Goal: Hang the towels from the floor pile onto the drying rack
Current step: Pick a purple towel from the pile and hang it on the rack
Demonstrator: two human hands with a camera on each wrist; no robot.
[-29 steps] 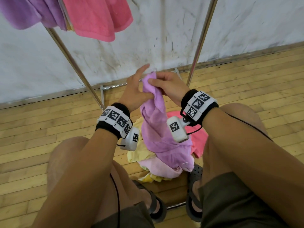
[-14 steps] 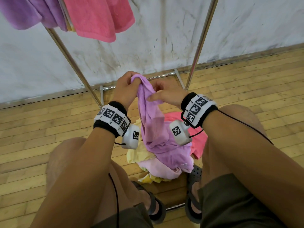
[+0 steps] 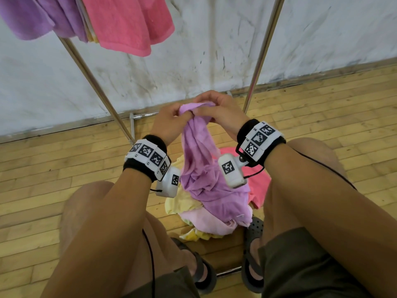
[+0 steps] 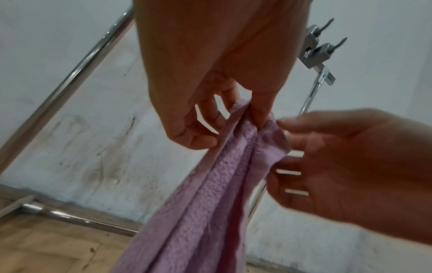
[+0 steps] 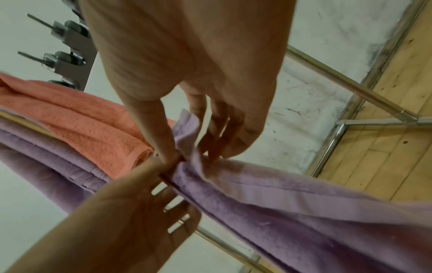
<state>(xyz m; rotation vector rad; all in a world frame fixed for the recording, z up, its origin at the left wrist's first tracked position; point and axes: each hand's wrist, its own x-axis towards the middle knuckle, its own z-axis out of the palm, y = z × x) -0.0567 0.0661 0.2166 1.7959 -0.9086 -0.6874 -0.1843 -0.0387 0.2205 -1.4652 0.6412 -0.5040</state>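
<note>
A lilac towel (image 3: 200,168) hangs bunched from both my hands above the floor pile (image 3: 214,211) of yellow, pale pink and pink towels between my feet. My left hand (image 3: 171,123) pinches its top edge between thumb and fingers, as the left wrist view shows at the towel (image 4: 217,184). My right hand (image 3: 217,112) pinches the same edge right beside it, thumb and curled fingers on the towel (image 5: 280,203). The drying rack's chrome legs (image 3: 94,82) rise behind the hands. A pink towel (image 3: 126,24) and a purple towel (image 3: 38,16) hang on the rack at top left.
A second chrome rack leg (image 3: 260,54) slants up at the right, and a base bar (image 3: 146,114) lies along the floor by the stained white wall (image 3: 193,61). Wooden floor (image 3: 43,168) spreads on both sides. My knees and sandalled feet (image 3: 204,274) frame the pile.
Both hands have come together at the towel's top edge and now pinch it side by side; the left hand, open a second ago, has closed on it.
</note>
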